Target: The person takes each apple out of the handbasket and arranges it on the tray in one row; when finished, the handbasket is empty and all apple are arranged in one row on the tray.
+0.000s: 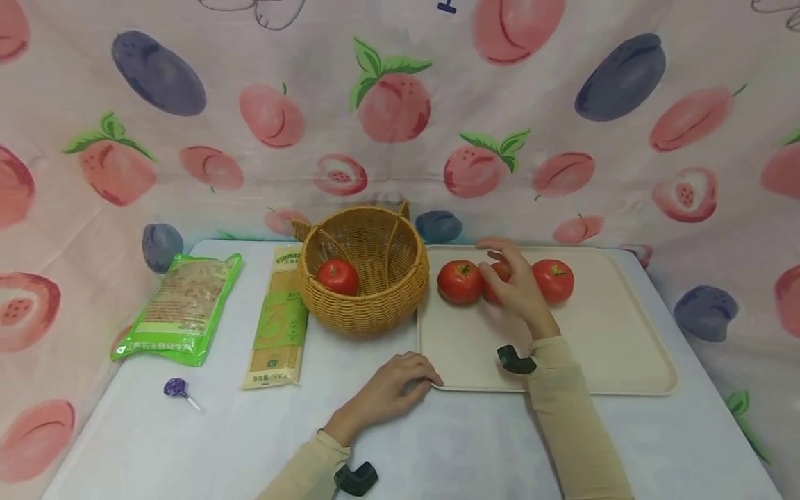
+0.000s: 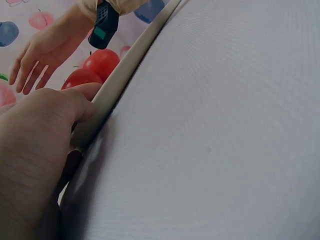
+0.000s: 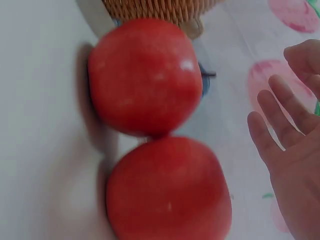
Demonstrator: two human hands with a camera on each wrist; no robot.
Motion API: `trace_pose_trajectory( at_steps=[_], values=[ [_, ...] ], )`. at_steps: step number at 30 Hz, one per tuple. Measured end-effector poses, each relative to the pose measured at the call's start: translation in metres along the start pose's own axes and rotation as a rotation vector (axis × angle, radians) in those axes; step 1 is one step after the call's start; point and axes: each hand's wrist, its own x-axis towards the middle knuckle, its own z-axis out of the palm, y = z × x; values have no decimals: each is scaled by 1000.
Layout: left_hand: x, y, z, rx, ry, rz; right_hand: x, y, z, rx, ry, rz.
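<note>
On the beige tray (image 1: 600, 347) three red apples sit in a row: a left apple (image 1: 460, 283), a middle apple partly hidden by my right hand, and a right apple (image 1: 555, 282). My right hand (image 1: 515, 288) hovers over the middle apple, fingers spread and apart from the fruit in the right wrist view. At the tray's near left corner, my left hand (image 1: 390, 389) grips the rim, with fingers over the edge in the left wrist view; its thumb is hard to see there. Another apple (image 1: 337, 277) lies inside the wicker basket (image 1: 365, 312), left of the tray.
Left of the basket lies a yellow-green noodle packet (image 1: 275, 333). Farther left is a green-edged plastic food bag (image 1: 178, 305), with a purple lollipop (image 1: 177, 389) in front of it. A fruit-print cloth (image 1: 400, 173) hangs behind the white-covered table (image 1: 475, 444).
</note>
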Motion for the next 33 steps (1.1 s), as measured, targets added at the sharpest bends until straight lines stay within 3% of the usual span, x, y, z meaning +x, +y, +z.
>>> trace_pose_trajectory(
  at_steps=[9, 14, 22, 33],
  values=[
    [0, -1, 3, 15, 18, 34, 7, -10, 21, -46, -73, -77],
    [0, -1, 2, 13, 17, 34, 11, -10, 26, -92, -103, -71],
    [1, 0, 0, 13, 10, 35, 28, 8, 35, -123, -173, -129],
    [0, -1, -2, 27, -3, 38, 49, -9, 50, -140, -280, -257]
  ],
)
